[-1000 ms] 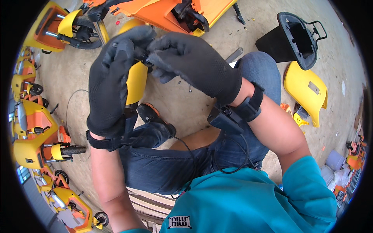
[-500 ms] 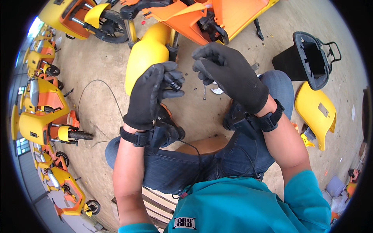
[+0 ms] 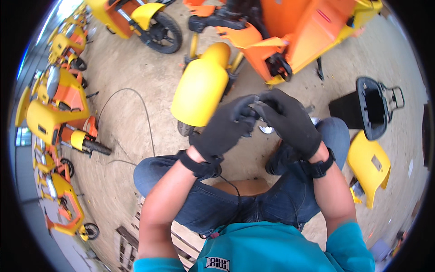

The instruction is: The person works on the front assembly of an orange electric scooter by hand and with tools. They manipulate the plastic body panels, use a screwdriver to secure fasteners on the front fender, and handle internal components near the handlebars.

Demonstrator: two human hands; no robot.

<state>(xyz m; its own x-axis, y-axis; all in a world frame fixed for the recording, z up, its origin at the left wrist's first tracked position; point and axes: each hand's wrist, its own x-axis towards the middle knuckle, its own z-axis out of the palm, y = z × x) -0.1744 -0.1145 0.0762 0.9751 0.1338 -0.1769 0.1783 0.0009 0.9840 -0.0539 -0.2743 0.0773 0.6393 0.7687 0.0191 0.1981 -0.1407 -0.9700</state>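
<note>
My black-gloved hands meet in front of me, over the floor between my bent knees. The left hand [image 3: 223,129] has its fingers curled, and its fingertips touch those of my right hand [image 3: 292,124]. My right thumb and fingers are pinched together at that spot. A small dark piece seems to lie between the fingertips, too blurred and covered to name. Just beyond my left hand is the yellow front fender [image 3: 199,93] of a scooter, with its orange body [image 3: 299,41] behind.
On the right stands a black open bin [image 3: 346,111] with a frame handle, near a loose yellow panel [image 3: 369,165]. Several yellow-orange scooters [image 3: 56,115] line the left side. A thin cable [image 3: 147,115] curves over the concrete floor, and a wooden pallet [image 3: 129,242] lies at lower left.
My hands were apart, with small black parts in the left one; now they have come together at the fingertips. The view has shifted, so the scooter and bin sit lower and farther right.
</note>
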